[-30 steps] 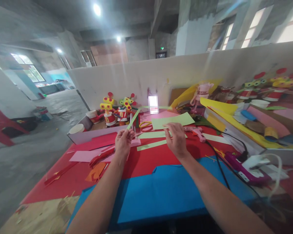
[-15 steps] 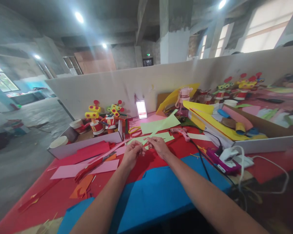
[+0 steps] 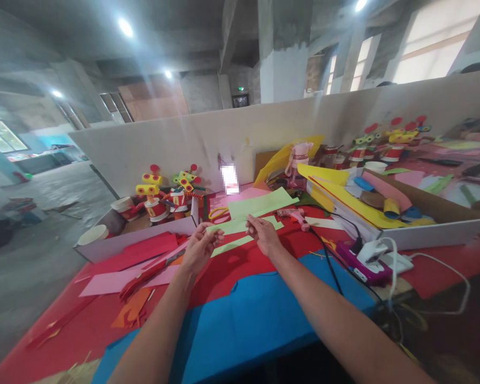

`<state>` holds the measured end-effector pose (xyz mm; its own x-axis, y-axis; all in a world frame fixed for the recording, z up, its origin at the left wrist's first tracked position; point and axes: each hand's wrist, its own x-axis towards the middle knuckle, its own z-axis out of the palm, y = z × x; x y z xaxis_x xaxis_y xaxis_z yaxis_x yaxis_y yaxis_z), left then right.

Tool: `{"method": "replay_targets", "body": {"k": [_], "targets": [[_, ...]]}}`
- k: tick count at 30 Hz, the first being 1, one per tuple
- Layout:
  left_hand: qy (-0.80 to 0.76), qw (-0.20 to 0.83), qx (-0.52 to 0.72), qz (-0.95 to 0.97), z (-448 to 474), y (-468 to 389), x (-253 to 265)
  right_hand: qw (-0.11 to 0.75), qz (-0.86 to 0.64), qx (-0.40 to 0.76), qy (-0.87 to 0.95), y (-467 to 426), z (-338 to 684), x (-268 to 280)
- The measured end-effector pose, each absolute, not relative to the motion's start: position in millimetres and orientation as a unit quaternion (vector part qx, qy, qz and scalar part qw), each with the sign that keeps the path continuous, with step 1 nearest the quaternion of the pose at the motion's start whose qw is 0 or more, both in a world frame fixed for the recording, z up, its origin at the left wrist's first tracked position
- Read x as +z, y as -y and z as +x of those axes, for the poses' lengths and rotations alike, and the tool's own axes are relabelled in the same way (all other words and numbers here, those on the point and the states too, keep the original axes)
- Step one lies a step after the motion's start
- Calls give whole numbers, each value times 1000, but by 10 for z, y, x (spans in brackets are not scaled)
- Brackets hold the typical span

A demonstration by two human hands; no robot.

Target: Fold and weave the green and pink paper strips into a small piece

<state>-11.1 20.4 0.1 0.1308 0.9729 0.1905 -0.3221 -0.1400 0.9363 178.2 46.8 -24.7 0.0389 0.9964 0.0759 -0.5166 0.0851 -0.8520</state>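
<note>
A light green paper strip (image 3: pixel 234 226) stretches between my two hands above the table. At its left end, my left hand (image 3: pixel 202 248) pinches it with thumb and fingers. My right hand (image 3: pixel 263 234) grips the other end, its fingertips pressed together. Just behind the strip lies a larger light green paper sheet (image 3: pixel 264 204), and more green paper is partly hidden beneath. A pink glue gun (image 3: pixel 298 217) rests right of my right hand. Yellow loops like scissor handles (image 3: pixel 218 213) show behind my left hand.
A blue sheet (image 3: pixel 248 309) covers the near edge of the red-topped table. On the left, a box (image 3: pixel 140 244) holds cups and small cup figures. To the right stand a box of craft paper (image 3: pixel 432 234) and a purple power strip (image 3: pixel 370 269) with cables.
My hands have drawn apart, the left one moving left. The green strip, bunched and crossing upward before, is now held out flat between them.
</note>
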Motion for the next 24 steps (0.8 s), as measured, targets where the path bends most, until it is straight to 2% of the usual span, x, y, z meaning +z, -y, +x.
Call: {"method": "replay_targets", "body": {"k": [5, 11, 24], "targets": [[-388, 497, 444, 636, 130, -185, -176, 612, -318, 605, 398, -328, 1552, -280], [-448, 402, 495, 627, 197, -159, -159, 588, -342, 573, 457, -270, 1474, -316], [-480, 354, 464, 655, -103, -199, -159, 603, -389, 515, 468, -361, 1694, -286]]}}
